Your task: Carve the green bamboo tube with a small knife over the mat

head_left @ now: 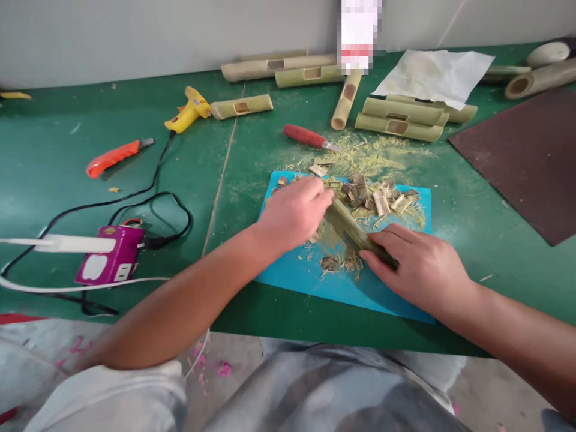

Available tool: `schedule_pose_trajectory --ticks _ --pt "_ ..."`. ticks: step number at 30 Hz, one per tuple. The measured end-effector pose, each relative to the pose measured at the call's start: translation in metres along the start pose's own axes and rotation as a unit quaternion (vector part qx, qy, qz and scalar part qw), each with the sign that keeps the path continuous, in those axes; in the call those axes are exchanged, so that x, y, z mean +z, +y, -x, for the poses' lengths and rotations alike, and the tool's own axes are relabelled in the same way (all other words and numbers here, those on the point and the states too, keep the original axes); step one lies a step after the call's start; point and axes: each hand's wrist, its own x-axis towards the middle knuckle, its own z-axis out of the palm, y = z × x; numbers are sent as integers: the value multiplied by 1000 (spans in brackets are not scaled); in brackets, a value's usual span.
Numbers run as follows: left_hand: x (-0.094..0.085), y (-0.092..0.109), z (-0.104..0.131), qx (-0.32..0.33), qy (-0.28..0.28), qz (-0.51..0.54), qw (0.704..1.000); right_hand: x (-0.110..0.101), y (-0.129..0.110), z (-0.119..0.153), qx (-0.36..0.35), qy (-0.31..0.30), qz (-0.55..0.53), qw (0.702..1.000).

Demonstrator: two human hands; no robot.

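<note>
A green bamboo tube [348, 225] is held at a slant over a blue sheet [288, 264]. My left hand [297, 207] is closed around its upper left end, and my right hand [416, 261] grips its lower right end with the thumb and fingers. Bamboo chips [382, 203] and fine shavings lie on the sheet behind and below the tube. Just beyond the sheet rests a knife with a red handle [303, 135], its short blade among pale shavings.
Cut bamboo tubes [400, 112] lie at the back of the green table [238, 198], some under white paper [434, 75]. At left are a yellow glue gun [189, 111], an orange cutter [114, 158] and a purple power block [110, 255] with cables. A brown board [526, 162] lies right.
</note>
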Motion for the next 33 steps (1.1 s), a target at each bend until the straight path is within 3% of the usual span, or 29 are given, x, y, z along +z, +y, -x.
schedule_pose_trajectory --ticks 5,10,14,22,27,33 --pt "-2 12 -3 77 -17 -14 997 0 1 1 -4 -17 -8 1000" --pt "2 -9 -1 10 19 -67 998 -2 0 1 -6 0 14 1000" --pt "-1 -22 1 18 17 -71 997 -5 -2 1 2 8 45 999" --pt "-2 -13 -1 17 34 -62 997 -4 -2 2 -14 22 19 999" --pt "-5 -6 -2 25 -1 -10 1000 -2 -1 1 -3 20 27 999" --pt "-7 -11 4 10 7 32 999 -3 -2 2 3 5 19 1000"
